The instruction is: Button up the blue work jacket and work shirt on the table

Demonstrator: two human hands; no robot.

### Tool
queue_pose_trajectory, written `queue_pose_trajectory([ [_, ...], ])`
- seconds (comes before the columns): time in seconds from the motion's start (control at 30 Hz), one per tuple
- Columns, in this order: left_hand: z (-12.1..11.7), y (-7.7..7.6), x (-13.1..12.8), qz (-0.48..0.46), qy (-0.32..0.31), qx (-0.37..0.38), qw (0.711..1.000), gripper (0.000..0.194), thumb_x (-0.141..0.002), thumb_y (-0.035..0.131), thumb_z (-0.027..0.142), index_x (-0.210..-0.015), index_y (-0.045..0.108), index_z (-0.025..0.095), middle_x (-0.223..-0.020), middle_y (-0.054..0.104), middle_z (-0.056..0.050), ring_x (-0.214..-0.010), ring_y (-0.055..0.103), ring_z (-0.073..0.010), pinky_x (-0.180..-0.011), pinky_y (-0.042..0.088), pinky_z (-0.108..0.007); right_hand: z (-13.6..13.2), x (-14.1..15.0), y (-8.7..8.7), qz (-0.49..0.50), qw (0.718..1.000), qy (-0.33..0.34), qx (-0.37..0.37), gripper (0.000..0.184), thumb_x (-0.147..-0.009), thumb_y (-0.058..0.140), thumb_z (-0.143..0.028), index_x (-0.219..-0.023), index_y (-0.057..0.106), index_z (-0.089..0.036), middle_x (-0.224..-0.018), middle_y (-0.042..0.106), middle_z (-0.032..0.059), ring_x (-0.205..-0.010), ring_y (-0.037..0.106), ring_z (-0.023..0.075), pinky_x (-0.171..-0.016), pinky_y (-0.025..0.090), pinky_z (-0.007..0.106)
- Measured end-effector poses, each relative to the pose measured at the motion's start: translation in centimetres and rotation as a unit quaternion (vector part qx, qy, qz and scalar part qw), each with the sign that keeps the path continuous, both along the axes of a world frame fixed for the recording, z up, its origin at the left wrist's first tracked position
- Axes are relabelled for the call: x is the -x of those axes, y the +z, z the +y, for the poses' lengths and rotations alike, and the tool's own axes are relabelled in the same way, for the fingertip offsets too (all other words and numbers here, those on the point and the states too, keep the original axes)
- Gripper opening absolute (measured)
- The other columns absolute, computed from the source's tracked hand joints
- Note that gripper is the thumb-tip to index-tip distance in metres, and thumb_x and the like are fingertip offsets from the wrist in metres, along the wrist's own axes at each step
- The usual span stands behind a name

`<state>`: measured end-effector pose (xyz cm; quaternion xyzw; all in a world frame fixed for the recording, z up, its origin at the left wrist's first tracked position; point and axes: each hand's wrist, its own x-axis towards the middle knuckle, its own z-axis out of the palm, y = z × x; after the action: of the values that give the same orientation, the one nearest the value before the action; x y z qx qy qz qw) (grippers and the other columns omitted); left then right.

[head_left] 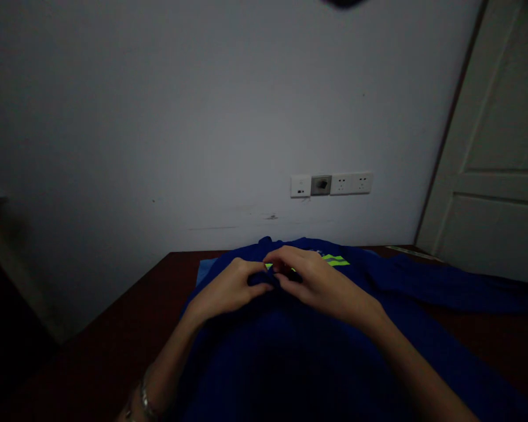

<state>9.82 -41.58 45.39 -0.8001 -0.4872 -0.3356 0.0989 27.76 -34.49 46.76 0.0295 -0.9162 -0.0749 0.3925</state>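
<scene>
A dark blue work jacket [325, 346] with a yellow-green reflective strip [337, 260] lies spread out before me. My left hand [231, 287] pinches a fold of its cloth between thumb and fingers. Close beside it, fingertips nearly meeting, my right hand [310, 275] is closed on the same raised bit of cloth. Whether a button or other fastener sits between the fingers is too dark to make out. One sleeve [457, 287] stretches away to the right.
The jacket rests on a dark red-brown table [145, 299], with a lighter blue piece [205, 268] showing under its far left edge. Behind stands a pale wall with a row of sockets [332, 184]. A white panelled door [497, 146] is at right.
</scene>
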Motion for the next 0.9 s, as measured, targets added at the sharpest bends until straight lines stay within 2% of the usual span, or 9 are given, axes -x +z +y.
queue_pose_trajectory([
  [0.13,0.1,0.5,1.3,-0.047,0.001,-0.028,0.999,0.012,-0.076,0.057,0.025,-0.076,0.063,0.015,-0.067,0.059,0.002,-0.062,0.05,-0.0098,-0.06,0.038,-0.021,0.0,-0.1,0.2,0.041,0.999,0.024,0.022,0.018,-0.077,0.052,-0.008,-0.092,0.057,-0.018,-0.088,0.059,0.0027,-0.078,0.054,0.0118,-0.07,0.043,0.025],
  [0.23,0.0,0.7,2.0,-0.07,0.0,-0.04,0.997,0.014,-0.074,0.058,0.025,-0.067,0.06,0.013,-0.06,0.054,0.004,-0.058,0.046,-0.0081,-0.056,0.036,-0.019,0.1,0.0,0.2,0.056,0.998,0.036,0.016,0.013,-0.078,0.051,-0.007,-0.082,0.058,-0.017,-0.085,0.058,0.003,-0.079,0.054,0.0126,-0.071,0.043,0.026],
  [0.43,-0.2,0.8,2.1,-0.063,-0.021,-0.05,0.997,0.015,-0.074,0.057,0.022,-0.063,0.057,0.013,-0.057,0.05,0.004,-0.053,0.042,-0.0064,-0.053,0.033,-0.018,0.2,0.3,0.0,0.045,0.998,0.044,-0.002,0.012,-0.079,0.054,-0.012,-0.087,0.062,-0.017,-0.095,0.057,0.0055,-0.09,0.053,0.0142,-0.079,0.044,0.029],
  [0.9,-0.3,0.8,1.9,-0.043,0.011,-0.063,0.997,0.011,-0.073,0.053,0.017,-0.063,0.058,0.013,-0.057,0.051,0.004,-0.054,0.044,-0.0071,-0.054,0.033,-0.018,0.1,1.6,-0.7,0.068,0.996,0.057,-0.022,0.011,-0.082,0.051,-0.015,-0.085,0.061,-0.017,-0.097,0.055,0.0073,-0.096,0.05,0.0176,-0.082,0.044,0.034],
])
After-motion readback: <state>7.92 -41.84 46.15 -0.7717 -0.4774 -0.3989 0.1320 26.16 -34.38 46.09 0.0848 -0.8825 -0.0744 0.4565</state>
